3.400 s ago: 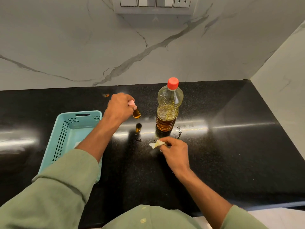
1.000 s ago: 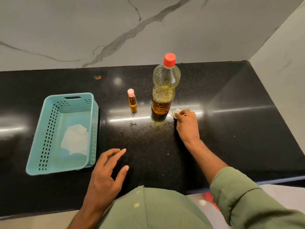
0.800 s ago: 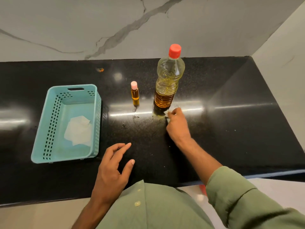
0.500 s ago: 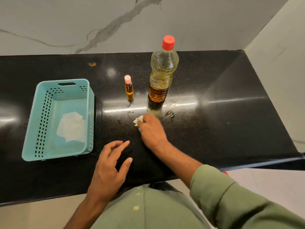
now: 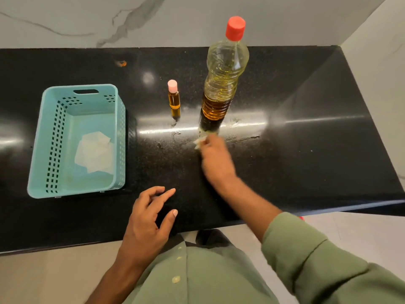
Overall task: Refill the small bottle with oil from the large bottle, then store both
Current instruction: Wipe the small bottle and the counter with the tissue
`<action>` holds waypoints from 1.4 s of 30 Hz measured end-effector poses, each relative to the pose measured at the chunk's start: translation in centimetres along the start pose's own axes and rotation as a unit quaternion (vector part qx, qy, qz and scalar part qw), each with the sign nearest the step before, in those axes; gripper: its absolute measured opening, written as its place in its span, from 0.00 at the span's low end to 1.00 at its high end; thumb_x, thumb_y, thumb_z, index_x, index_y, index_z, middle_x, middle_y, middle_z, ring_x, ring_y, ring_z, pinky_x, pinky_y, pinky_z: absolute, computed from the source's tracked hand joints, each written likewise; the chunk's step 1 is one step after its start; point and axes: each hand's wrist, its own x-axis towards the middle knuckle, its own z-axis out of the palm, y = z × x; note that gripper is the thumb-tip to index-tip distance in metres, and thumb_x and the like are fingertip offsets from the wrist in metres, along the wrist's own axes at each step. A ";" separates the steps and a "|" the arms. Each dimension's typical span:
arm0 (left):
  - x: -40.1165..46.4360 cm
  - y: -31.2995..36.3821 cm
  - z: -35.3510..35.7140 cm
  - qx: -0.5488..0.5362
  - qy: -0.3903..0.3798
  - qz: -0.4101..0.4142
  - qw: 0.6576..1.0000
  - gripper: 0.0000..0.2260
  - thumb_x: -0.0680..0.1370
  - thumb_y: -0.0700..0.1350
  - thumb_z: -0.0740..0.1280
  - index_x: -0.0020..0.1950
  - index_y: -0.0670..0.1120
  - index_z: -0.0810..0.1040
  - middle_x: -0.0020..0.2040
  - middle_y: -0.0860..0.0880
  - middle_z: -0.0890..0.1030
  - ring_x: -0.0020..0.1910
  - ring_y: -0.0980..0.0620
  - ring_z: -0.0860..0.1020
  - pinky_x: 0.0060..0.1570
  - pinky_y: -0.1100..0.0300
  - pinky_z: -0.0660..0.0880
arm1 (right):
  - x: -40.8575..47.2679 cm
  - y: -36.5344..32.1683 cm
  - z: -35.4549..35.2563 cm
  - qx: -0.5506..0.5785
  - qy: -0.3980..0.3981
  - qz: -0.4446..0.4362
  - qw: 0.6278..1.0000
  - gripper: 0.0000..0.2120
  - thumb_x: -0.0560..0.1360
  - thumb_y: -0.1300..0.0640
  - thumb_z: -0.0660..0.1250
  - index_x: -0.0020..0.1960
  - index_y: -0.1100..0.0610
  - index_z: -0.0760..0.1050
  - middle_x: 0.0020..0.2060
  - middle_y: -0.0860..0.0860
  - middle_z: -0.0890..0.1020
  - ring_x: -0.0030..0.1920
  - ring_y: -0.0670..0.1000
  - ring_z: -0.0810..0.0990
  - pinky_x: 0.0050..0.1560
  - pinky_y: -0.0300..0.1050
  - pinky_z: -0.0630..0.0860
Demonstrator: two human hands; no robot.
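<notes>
The large oil bottle (image 5: 223, 77) with a red cap stands upright on the black counter (image 5: 306, 150), partly filled with yellow oil. Left of it stands the small bottle (image 5: 174, 99), capped in pink and holding amber oil. My right hand (image 5: 215, 159) pinches a small crumpled tissue (image 5: 200, 142) against the counter just in front of the large bottle's base. My left hand (image 5: 149, 218) rests near the counter's front edge with relaxed, spread fingers, holding nothing.
A teal plastic basket (image 5: 50, 137) sits at the left with a white tissue (image 5: 94, 152) inside. Oily smears (image 5: 241, 137) show on the counter right of the large bottle. Marble walls close the back and right side.
My left hand set the small bottle down and drew back to the front edge. My right hand has been rubbing the tissue back and forth in front of the large bottle.
</notes>
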 end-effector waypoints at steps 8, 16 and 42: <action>0.3 -0.4 -0.7 -0.001 0.017 0.009 1.000 0.22 0.76 0.52 0.68 0.70 0.52 0.77 0.66 0.53 0.72 0.65 0.54 0.73 0.61 0.66 0.67 | 0.3 5.8 -3.7 0.011 0.064 0.090 0.994 0.08 0.81 0.50 0.60 0.45 0.52 0.72 0.42 0.50 0.76 0.42 0.52 0.76 0.41 0.52 0.70; -0.5 0.1 -0.1 0.009 -0.012 0.000 1.000 0.22 0.76 0.45 0.73 0.71 0.52 0.77 0.67 0.53 0.72 0.65 0.54 0.73 0.59 0.68 0.67 | 7.3 4.8 -4.9 0.077 0.074 0.144 0.984 0.03 0.81 0.55 0.57 0.50 0.51 0.69 0.50 0.51 0.74 0.46 0.52 0.74 0.49 0.53 0.73; 1.2 2.6 1.9 0.014 -0.037 0.000 0.999 0.24 0.77 0.46 0.73 0.73 0.53 0.74 0.68 0.54 0.70 0.67 0.56 0.70 0.59 0.72 0.63 | 0.3 4.2 -1.6 -0.010 0.058 -0.026 0.998 0.07 0.82 0.53 0.62 0.47 0.52 0.75 0.42 0.47 0.77 0.42 0.44 0.74 0.40 0.49 0.69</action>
